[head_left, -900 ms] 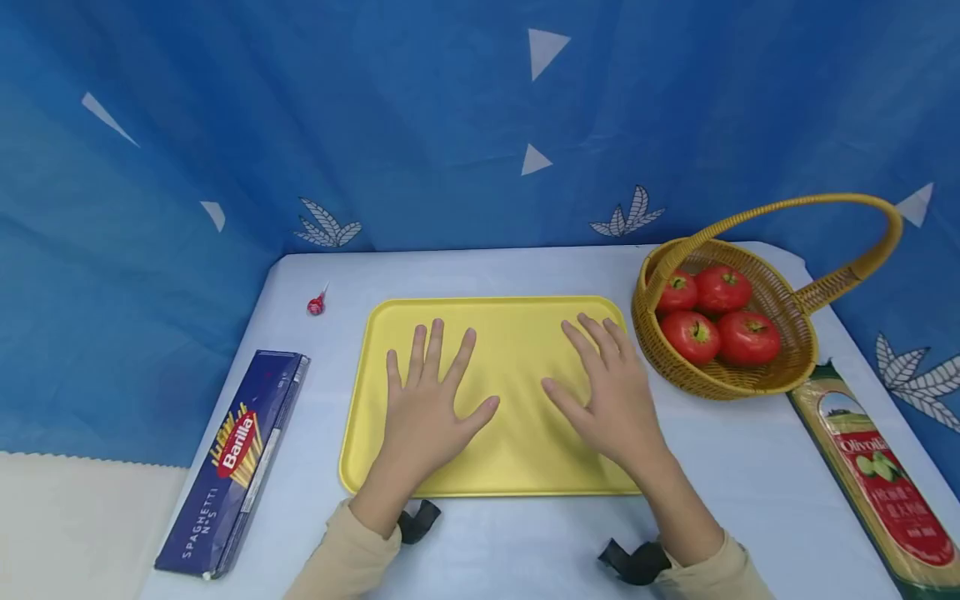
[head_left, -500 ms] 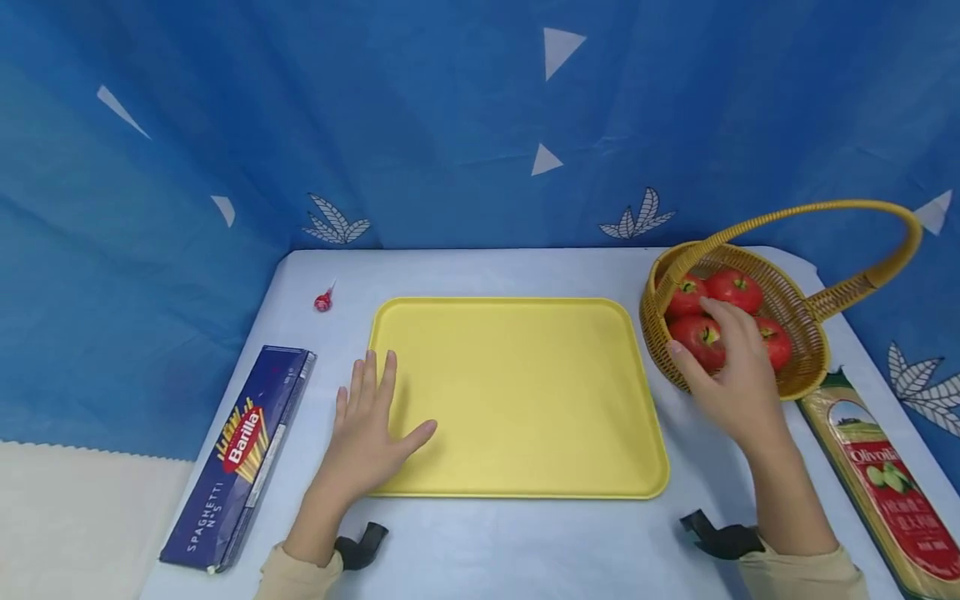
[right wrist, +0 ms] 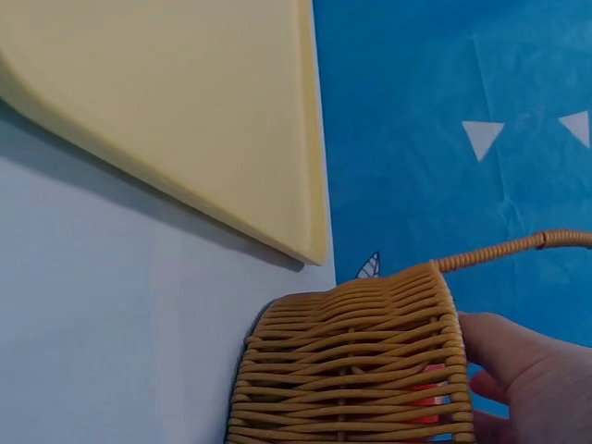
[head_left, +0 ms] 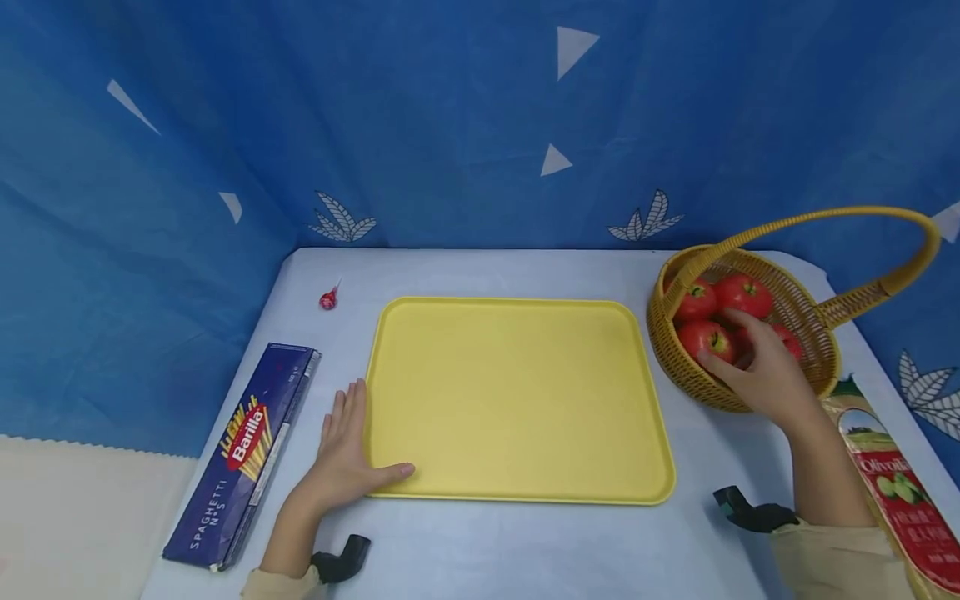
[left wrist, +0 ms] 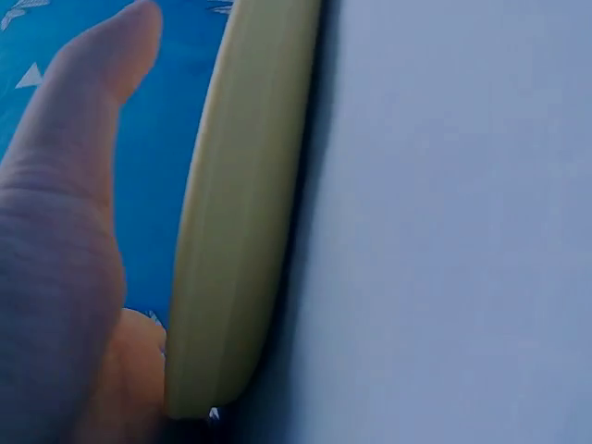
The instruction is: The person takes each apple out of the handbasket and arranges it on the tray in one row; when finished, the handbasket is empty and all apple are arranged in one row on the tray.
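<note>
My left hand (head_left: 341, 471) is at the near left corner of a yellow tray (head_left: 517, 400), its fingers straight along the left side and its thumb over the rim. In the left wrist view, the thumb (left wrist: 69, 139) shows beside the tray's edge (left wrist: 240, 213). My right hand (head_left: 776, 379) reaches into a wicker basket (head_left: 686, 385) of several red apples. Its thumb and fingers curve round the front left apple (head_left: 701, 336). The basket's woven wall (right wrist: 351, 370) hides most of that hand's fingers in the right wrist view.
The basket's tall handle (head_left: 832, 215) arches over its right side. A blue spaghetti box (head_left: 240, 454) lies at left, with a small red lollipop (head_left: 328, 298) behind it. An Olivoilà pasta packet (head_left: 892, 479) lies at right, partly behind the right forearm. A blue curtain (head_left: 450, 125) hangs behind the table.
My right hand has moved from over the tray rightward into the basket and closed round an apple. My left hand has moved left and nearer, from over the tray to its left edge.
</note>
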{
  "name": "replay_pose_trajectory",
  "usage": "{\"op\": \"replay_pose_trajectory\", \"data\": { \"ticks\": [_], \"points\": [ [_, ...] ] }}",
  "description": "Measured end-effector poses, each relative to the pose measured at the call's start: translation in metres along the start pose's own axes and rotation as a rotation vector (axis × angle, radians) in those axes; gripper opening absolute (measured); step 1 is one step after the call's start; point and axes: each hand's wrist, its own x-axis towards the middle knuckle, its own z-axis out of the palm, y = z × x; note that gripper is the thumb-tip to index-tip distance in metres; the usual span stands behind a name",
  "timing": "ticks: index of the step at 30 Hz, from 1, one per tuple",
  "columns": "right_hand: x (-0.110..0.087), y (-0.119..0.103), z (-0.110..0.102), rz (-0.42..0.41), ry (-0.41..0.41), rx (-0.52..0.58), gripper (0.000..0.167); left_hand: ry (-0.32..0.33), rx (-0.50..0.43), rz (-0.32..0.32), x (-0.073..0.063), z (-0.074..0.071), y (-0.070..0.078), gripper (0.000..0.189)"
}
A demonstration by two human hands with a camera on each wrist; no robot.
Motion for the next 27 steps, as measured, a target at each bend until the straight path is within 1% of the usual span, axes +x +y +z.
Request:
{"op": "replay_pose_trajectory", "data": {
  "ticks": [4,9,15,20,23,27],
  "points": [
    [0.006,0.004,0.002,0.025,-0.064,-0.025,0.088,-0.018,-0.026,0.011,-0.002,0.002,-0.008,0.154],
    [0.013,0.010,0.002,0.066,-0.130,-0.052,0.093,-0.028,-0.013,0.050,-0.003,0.003,-0.014,0.162],
    [0.021,0.016,0.001,0.069,-0.180,-0.100,0.095,-0.055,0.005,0.042,-0.004,0.001,-0.015,0.163],
    [0.026,0.020,0.003,0.131,-0.231,-0.093,0.105,-0.051,0.004,0.043,-0.005,0.001,-0.016,0.163],
    [0.027,0.021,0.004,0.135,-0.237,-0.081,0.105,-0.052,0.006,0.042,-0.004,0.001,-0.016,0.163],
    [0.025,0.021,0.006,0.096,-0.205,-0.099,0.102,-0.057,0.016,0.040,-0.003,0.001,-0.017,0.164]
  ]
}}
